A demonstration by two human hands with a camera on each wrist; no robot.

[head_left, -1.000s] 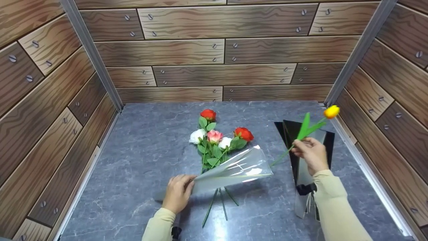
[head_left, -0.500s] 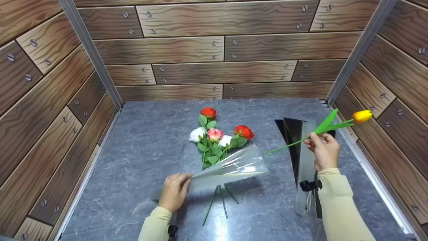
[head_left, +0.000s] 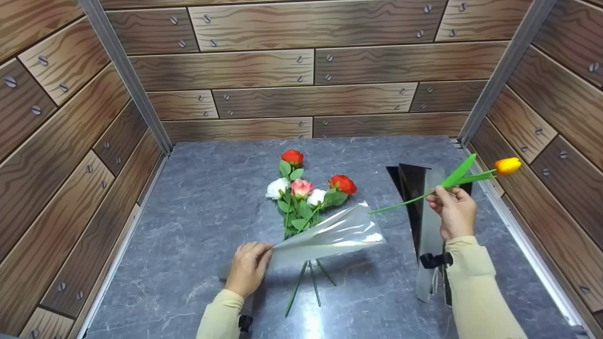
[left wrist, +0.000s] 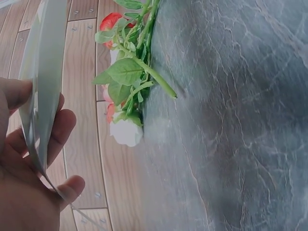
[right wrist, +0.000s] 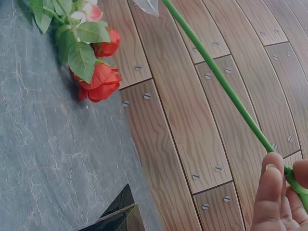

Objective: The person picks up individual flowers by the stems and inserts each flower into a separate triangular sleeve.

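My left hand point(head_left: 248, 267) grips the narrow end of a clear flower sleeve point(head_left: 330, 233), held above the table with its wide mouth toward the right. Between thumb and fingers the sleeve point(left wrist: 48, 82) shows edge-on in the left wrist view. On the right, my right hand point(head_left: 453, 210) pinches a yellow-orange tulip point(head_left: 508, 165) by its green stem point(head_left: 400, 204), just below the leaves. The stem's far end reaches the sleeve's mouth; whether it is inside I cannot tell. Beyond the sleeve lie roses: red point(head_left: 343, 184), white point(head_left: 278, 188) and pink point(head_left: 302, 188). The sleeve hides part of their stems.
Black and clear folded wrapping sleeves point(head_left: 431, 226) lie beneath the right hand and forearm. Rose stems point(head_left: 314, 285) stick out toward me below the held sleeve. Wood-patterned walls point(head_left: 311, 70) close in the grey marbled table point(head_left: 202, 202) at the back and sides.
The right hand has moved right with the tulip, its bloom swinging outward and its stem end drawing back to the sleeve's mouth. The left hand and sleeve have barely shifted.
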